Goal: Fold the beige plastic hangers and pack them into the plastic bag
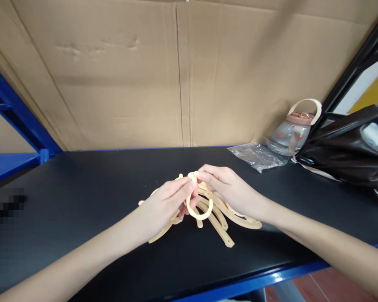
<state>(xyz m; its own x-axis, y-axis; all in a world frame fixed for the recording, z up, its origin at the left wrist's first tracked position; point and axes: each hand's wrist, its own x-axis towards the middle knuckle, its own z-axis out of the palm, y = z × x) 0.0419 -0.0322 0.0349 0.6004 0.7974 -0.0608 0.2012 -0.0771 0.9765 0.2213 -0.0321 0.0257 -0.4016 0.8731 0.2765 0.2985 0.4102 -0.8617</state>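
Note:
A cream plastic hanger hook (204,216) hangs open-side up below the fingertips of my left hand (171,195). That hand pinches the piece at the hook's base. From the other side, my right hand (228,184) closes its thumb and fingers on the same small cream part (193,175). Under and around both hands lie several curved cream hanger arms (220,230), fanned out in a loose pile on the black tabletop (97,180). My fingers hide the joint they grip and the middle of the pile.
At the back right, a clear plastic bag (258,156) lies beside a water bottle (291,134) with a looped handle. A black bag (355,147) takes up the right edge. Cardboard (129,84) walls the back, and a blue metal frame (28,109) stands left.

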